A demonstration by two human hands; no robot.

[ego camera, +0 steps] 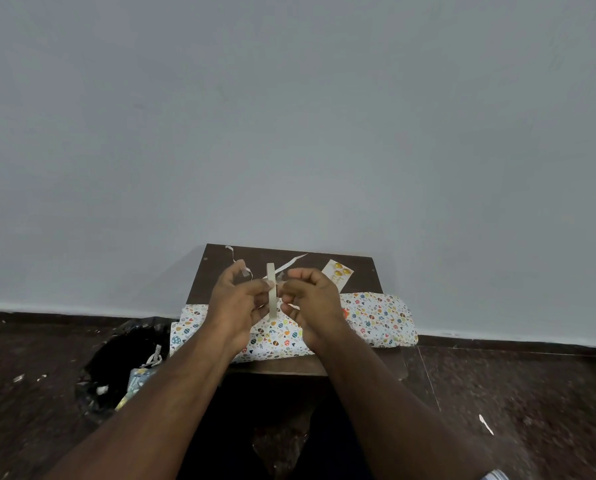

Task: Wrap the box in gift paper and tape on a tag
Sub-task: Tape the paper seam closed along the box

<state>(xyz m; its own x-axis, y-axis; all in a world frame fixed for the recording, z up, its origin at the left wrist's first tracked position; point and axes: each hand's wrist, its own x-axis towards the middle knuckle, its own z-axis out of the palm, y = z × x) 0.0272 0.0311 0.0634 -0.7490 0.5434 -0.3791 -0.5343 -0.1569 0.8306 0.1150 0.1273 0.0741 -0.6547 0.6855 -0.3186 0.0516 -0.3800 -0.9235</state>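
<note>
A long box wrapped in white gift paper [376, 315] with small coloured prints lies across the near part of a small dark wooden table [355, 271]. Above it my left hand [236, 303] grips a roll of cream tape [271, 292] held on edge. My right hand [310, 299] pinches at the roll's right side, where a thin strip of tape shows between its fingers. A cream gift tag [338, 276] with gold round shapes lies on the table behind the box, right of my hands.
Loose white paper strips [291, 263] lie on the table's far part. A black bin bag [123, 368] with paper scraps stands on the dark floor at the left. A grey wall rises right behind the table. A white scrap [486, 424] lies on the floor at right.
</note>
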